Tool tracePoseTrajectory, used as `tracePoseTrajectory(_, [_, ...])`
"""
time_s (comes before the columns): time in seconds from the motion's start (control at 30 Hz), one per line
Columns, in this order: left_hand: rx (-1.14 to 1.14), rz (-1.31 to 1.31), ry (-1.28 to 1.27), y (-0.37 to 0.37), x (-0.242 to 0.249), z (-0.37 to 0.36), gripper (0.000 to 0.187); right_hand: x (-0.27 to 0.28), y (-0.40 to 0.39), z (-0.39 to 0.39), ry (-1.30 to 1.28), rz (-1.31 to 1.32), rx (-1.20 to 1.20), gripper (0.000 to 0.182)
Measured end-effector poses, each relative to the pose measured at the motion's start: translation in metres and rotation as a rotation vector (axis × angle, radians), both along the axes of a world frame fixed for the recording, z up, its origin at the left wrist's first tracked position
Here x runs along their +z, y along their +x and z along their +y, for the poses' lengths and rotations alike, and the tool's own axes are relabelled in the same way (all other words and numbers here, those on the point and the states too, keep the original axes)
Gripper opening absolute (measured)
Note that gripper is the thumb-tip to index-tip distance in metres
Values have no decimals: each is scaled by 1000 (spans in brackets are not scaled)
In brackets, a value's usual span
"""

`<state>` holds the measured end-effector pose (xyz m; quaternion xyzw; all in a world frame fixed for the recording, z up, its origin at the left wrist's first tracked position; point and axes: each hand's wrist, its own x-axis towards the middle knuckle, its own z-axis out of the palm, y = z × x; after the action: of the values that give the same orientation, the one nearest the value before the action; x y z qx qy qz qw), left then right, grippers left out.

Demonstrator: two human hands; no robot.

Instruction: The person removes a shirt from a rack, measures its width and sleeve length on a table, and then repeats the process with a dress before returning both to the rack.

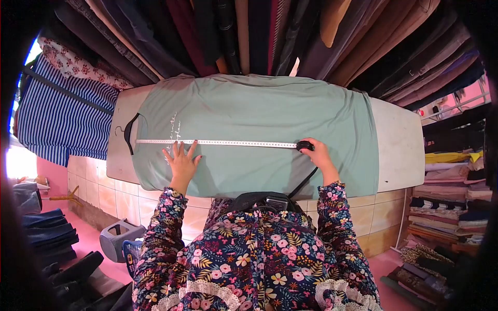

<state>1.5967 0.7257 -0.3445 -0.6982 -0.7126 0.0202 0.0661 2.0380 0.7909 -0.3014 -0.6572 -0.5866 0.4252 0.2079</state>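
A light green T-shirt (249, 116) with white script lettering lies spread across a pale board, its neck towards the left. The black hanger (129, 136) sits in its neck opening. Along the shirt runs the white blade of a tape measure (223, 143), from near the collar to its black case (303, 145). My right hand (317, 154) grips that case, and a dark strap hangs below it. My left hand (183, 159) lies with fingers spread, fingertips touching the blade and the shirt beside the lettering.
The board's bare right end (399, 145) shows beyond the shirt. Many garments hang in a row behind it. A blue-and-white striped garment (67, 111) hangs at the left. Folded clothes (441, 192) fill shelves on the right. A grey plastic stool (118, 238) stands lower left.
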Motion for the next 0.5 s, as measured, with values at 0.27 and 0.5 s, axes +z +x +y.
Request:
tracePoseTrajectory(0.27, [125, -1, -102, 11, 7, 3, 52, 4, 3, 5, -91, 153, 41, 28])
tracePoseTrajectory(0.5, [174, 24, -126, 10, 8, 7, 50, 7, 27, 9, -75, 124, 91, 26])
